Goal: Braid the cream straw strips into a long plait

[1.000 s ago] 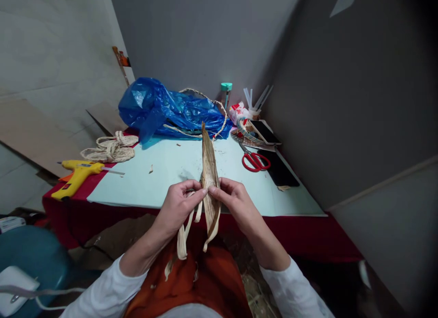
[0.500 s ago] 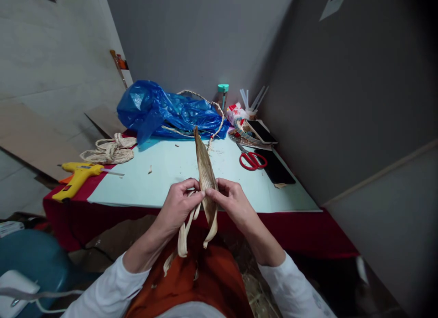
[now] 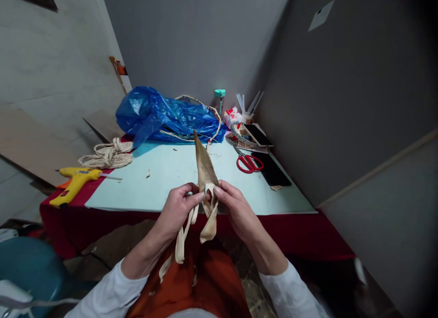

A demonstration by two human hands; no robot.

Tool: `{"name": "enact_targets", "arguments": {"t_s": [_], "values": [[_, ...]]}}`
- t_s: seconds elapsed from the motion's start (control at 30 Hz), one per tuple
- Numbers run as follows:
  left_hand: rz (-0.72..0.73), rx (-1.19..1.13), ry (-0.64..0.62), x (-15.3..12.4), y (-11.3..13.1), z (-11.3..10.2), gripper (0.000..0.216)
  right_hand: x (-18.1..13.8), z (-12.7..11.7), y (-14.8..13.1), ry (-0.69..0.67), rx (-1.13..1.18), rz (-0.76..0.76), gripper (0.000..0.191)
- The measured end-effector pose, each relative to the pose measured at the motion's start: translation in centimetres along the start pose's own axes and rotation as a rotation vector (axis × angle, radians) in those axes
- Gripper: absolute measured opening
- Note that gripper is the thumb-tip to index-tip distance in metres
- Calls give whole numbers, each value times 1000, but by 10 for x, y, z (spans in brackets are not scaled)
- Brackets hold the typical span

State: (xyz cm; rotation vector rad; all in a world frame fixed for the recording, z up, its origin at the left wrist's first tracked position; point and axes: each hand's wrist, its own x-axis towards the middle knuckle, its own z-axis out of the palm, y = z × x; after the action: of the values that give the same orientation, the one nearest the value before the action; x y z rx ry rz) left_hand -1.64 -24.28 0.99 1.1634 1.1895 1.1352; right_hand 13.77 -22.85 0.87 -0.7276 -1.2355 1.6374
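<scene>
A dried corn husk [image 3: 205, 166], tan and pointed at its top, stands up between my two hands above the table's front edge. My left hand [image 3: 181, 204] pinches its left side, and narrow husk strips [image 3: 180, 242] hang down below those fingers. Thumb and fingers of my right hand [image 3: 232, 199] are closed on the husk's right side. Between the thumbs a split shows in the husk, and its lower end [image 3: 209, 227] curls down toward my lap.
On the pale-covered table lie a yellow glue gun [image 3: 73, 183], braided soles [image 3: 108, 154], a blue plastic bag [image 3: 171, 115], red-handled scissors [image 3: 249, 163], a black phone [image 3: 273, 169] and a second phone [image 3: 258, 134]. A teal stool [image 3: 30, 268] stands at lower left.
A split has opened in the husk between my thumbs, and my right hand has drawn slightly away from my left. The husk's lower end has twisted. The view has shifted a little.
</scene>
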Motion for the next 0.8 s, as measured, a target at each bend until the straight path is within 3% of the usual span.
{"name": "enact_targets", "arguments": {"t_s": [0.1,0.2,0.3,0.4,0.47,0.53,0.6,0.7,0.73,0.8], "values": [[37,43,4,0,2,-1,19,-8,0,-9,79,166,-58,15],[50,79,7,-1,3,-2,17,-23,-7,-36,166,258,-140,15],[41,125,20,-1,3,-4,17,-41,-21,-74,306,111,-287,15],[44,138,24,1,2,-6,18,-54,-38,-108,569,-114,-560,20],[52,130,12,2,1,-7,20,-50,-53,-121,736,-353,-650,19],[58,139,-2,4,1,-8,22,-36,-73,-125,851,-739,-574,8],[57,158,-3,5,0,-8,24,-14,-96,-121,917,-1201,-453,18],[63,178,4,6,0,-10,25,21,-128,-108,916,-1743,-125,33],[67,183,3,6,-1,-11,26,32,-136,-102,899,-1877,3,36],[71,191,-6,6,-1,-13,26,48,-147,-89,876,-1943,48,39]]}}
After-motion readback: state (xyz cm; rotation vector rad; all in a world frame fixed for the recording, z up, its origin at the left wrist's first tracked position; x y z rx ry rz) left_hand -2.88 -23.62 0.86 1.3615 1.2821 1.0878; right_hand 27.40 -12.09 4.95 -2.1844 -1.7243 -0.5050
